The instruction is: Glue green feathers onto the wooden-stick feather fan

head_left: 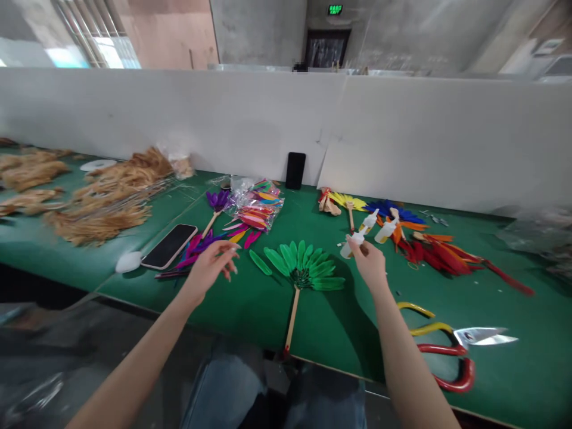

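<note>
A fan of green feathers [308, 265] on a wooden stick [292, 319] lies in front of me on the green table. One loose green feather [260, 262] rests just left of it. My left hand [213, 268] hovers above the table left of that feather, fingers apart and holding nothing. To the right of the fan, my right hand [369, 262] has its fingers closed at a small white glue bottle [351, 246]. Two similar bottles are close by, one of them [386, 231] to the right.
Scissors [465, 342] lie at the right. Red feathers [442, 256] and blue feathers [395, 210] are behind them. A phone [170, 246], a white mouse-shaped object [128, 262] and brown feathers [98, 220] are at the left. A white partition [223, 119] lines the back.
</note>
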Action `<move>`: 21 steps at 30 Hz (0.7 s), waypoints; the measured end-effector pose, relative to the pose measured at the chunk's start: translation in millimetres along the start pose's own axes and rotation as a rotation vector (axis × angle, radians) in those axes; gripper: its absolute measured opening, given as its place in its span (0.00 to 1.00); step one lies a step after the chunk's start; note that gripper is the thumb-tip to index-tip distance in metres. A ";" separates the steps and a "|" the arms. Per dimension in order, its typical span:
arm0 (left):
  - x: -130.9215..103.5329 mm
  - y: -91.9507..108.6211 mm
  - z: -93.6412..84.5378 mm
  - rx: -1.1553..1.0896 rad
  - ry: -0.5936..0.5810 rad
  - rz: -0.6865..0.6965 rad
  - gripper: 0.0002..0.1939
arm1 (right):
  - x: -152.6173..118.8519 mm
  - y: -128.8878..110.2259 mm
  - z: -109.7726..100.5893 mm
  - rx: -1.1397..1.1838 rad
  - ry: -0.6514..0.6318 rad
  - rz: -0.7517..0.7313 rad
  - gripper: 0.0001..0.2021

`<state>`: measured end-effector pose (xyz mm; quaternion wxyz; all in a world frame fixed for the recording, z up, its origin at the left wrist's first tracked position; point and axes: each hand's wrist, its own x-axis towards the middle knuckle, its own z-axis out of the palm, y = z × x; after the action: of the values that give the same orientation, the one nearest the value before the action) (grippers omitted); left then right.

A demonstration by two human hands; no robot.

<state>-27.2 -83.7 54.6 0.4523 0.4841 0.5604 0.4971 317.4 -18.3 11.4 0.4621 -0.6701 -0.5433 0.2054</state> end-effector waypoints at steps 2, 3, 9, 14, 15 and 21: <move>1.9 -3.8 -27.6 -0.033 0.139 -0.021 0.18 | -1.4 6.0 0.3 -0.019 -0.009 0.029 0.28; 2.7 -6.1 -39.5 -0.040 0.204 -0.025 0.19 | -1.8 8.1 0.4 -0.028 -0.015 0.040 0.27; 1.9 -23.3 -92.2 0.395 0.315 0.087 0.17 | 0.2 20.0 3.7 -0.058 -0.056 0.091 0.25; -3.8 -45.4 -123.5 1.045 0.115 0.336 0.10 | 1.3 29.9 8.1 -0.026 -0.063 0.111 0.26; -5.4 -49.2 -127.1 1.135 0.073 0.365 0.10 | 1.0 31.1 9.3 -0.009 -0.064 0.110 0.27; -11.4 -58.1 -131.8 1.377 -0.017 0.428 0.13 | -4.5 38.9 14.7 0.102 -0.056 0.034 0.45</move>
<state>-161.5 -112.9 9.9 -0.0585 0.7626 0.6357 0.1048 325.4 -15.9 -29.6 0.4770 -0.6487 -0.5334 0.2592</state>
